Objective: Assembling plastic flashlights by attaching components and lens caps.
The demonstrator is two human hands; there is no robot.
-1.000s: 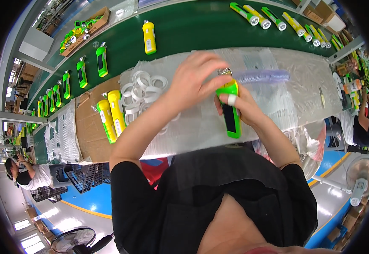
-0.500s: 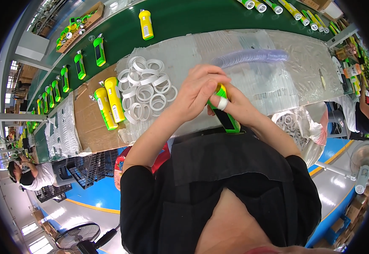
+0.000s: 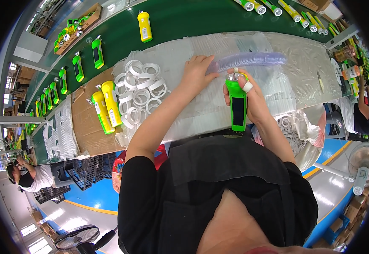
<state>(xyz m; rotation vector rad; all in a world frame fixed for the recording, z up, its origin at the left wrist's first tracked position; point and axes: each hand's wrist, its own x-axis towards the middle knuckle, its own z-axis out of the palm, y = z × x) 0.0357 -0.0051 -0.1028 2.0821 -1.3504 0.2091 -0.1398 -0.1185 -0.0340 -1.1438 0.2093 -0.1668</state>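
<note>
Hands apart: right hand (image 3: pixel 255 101) wrapped round a green flashlight (image 3: pixel 238 112), left hand (image 3: pixel 198 74) at the clear discs (image 3: pixel 252 62)!

And look at that right grip, firm on the barrel, dark panel up, shiny head pointing far. Left thumb and forefinger straddle the row's left end; whether they pinch a disc, I can't tell. Good technique here, I'd judge: take one thin disc by its edge, leave the row neat, keep the flashlight's head steady and clear of fingers. It sits right of the left hand, just on the near side of the discs. Further left, white rings (image 3: pixel 145 77) heap up, then two yellow flashlights (image 3: pixel 111 103); far off, green belting (image 3: pixel 184 25)!
</note>
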